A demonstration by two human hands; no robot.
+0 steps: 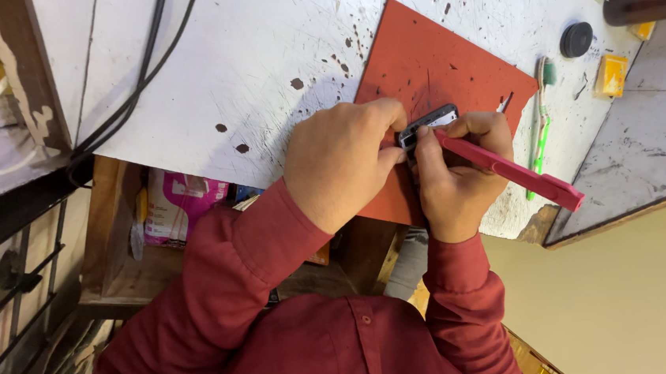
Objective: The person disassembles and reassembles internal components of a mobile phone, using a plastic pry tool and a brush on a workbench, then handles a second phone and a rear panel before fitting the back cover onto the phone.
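Note:
My left hand presses down on a small black-framed device and pinches its near edge. The device lies on a red-brown mat spread over a scratched white worktop. My right hand grips a long red flat tool like a pen. The tool's tip touches the device's right side, and its handle sticks out to the right past the table edge. Both hands hide most of the device.
A green-and-white toothbrush lies right of the mat. A black round cap and a yellow block sit farther right. Black cables run down the left side. An open wooden compartment with packets is under the worktop.

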